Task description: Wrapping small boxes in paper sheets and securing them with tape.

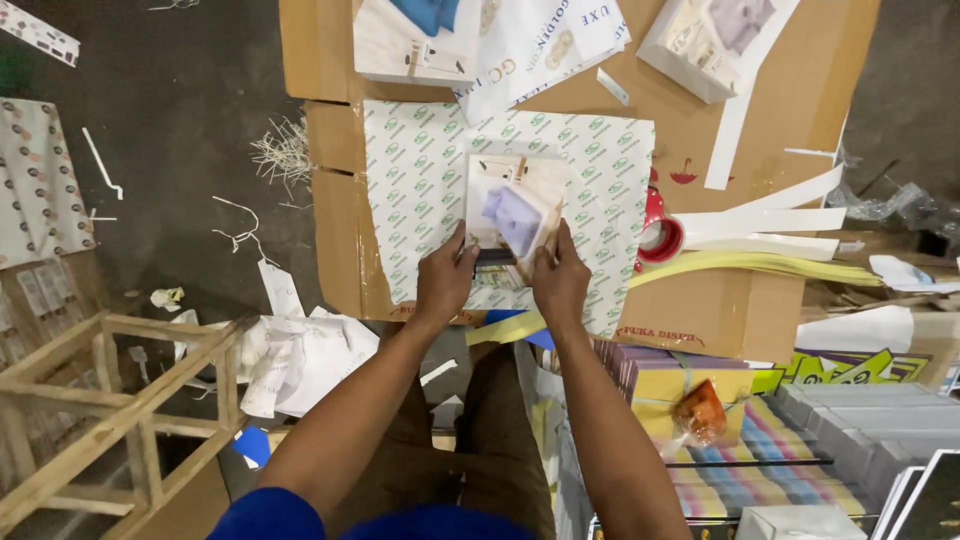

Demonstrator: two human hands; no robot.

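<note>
1. Your left hand [445, 283] grips the near left edge of the box [512, 213]; thumb and fingers are closed on its rim.
2. Your right hand [560, 283] grips the near right edge of the same box, thumb up along its side and fingers closed on it.
3. The box is pale and shallow, with a lilac item inside. It lies near the middle of the view, at about 12 o'clock from your hands, with its near edge lifted a little toward you.
4. Under it lies the paper [600, 190], a white sheet printed with small green marks, spread flat.
5. The paper rests on the cardboard [720, 310], a flattened brown sheet that serves as the work surface.
6. At 3 o'clock from the box, just off the paper's edge, sits the tape [658, 235], a red roll with a white core.
7. Further out at 3 o'clock lie the strips [770, 232], white and yellow, partly stacked.
8. At 11 o'clock, another box [415, 45] holds something blue; at 1 o'clock, a third box [705, 40] holds something lilac.
9. At 8 o'clock, on the floor, stands the wooden frame [100, 410], well apart from your hands.
10. At 5 o'clock sits a striped stack [740, 470] in many colours.
</note>
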